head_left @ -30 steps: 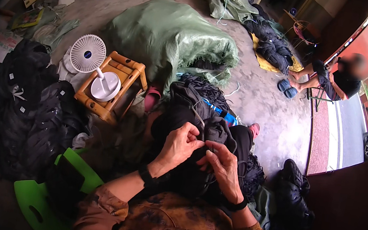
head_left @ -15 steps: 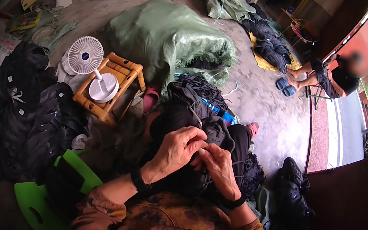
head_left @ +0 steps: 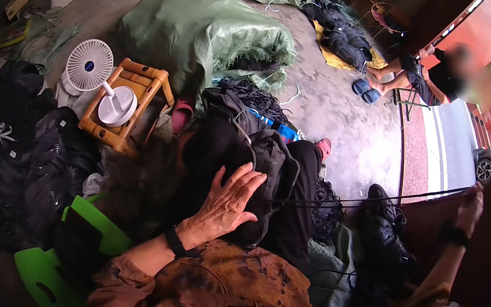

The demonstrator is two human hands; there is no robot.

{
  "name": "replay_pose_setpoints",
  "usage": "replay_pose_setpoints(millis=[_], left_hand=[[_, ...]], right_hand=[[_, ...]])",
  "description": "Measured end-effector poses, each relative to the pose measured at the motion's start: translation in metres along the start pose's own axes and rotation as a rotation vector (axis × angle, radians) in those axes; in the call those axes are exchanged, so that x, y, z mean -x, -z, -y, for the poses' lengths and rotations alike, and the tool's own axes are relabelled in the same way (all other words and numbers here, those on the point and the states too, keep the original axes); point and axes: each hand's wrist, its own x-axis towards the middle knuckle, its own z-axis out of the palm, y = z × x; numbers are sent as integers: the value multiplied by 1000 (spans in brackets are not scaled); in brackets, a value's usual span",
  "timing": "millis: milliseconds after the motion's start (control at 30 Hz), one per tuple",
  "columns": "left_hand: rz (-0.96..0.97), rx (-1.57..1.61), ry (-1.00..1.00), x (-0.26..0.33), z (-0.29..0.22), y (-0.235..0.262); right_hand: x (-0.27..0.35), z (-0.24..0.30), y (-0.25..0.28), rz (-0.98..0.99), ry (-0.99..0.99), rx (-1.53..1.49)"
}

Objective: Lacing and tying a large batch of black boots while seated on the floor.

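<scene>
A black backpack (head_left: 271, 160) with straps lies across my lap, between my knees. My left hand (head_left: 229, 201) is over its near left side, fingers spread and holding nothing; whether the palm touches the fabric I cannot tell. Far out to the right, my right hand (head_left: 471, 209) is closed on a thin black cord (head_left: 387, 201). The cord runs taut in two strands from the backpack to that raised hand. In front of the backpack lies a heap of black cords (head_left: 253, 99), and another tangle of black cord (head_left: 327, 207) sits beside my right knee.
To the left stand a bamboo stool (head_left: 155, 86) bearing a white fan (head_left: 117, 106), a pile of black bags (head_left: 29, 153) and a green chair (head_left: 42, 279). A large green sack (head_left: 194, 31) lies ahead. Another person (head_left: 444, 75) sits by the doorway at right.
My hands were together over the backpack; now they are apart. The right has swung far right, drawing the cord out, while the left has opened. The view has shifted slightly.
</scene>
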Motion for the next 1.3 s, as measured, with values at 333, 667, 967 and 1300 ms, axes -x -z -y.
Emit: replay_pose_setpoints(millis=[333,667,967,1300], left_hand=[[-304,147,57,17,10,20],[31,293,209,26,-6,6],[-2,153,193,7,-6,-5],[116,270,131,10,2,-1]], right_hand=[[254,-123,-226,525,-457,-21],[337,-71,-284,1605,-691,460],[354,-69,-320,1323,-862,146],[161,-74,-393,770,-221,-417]])
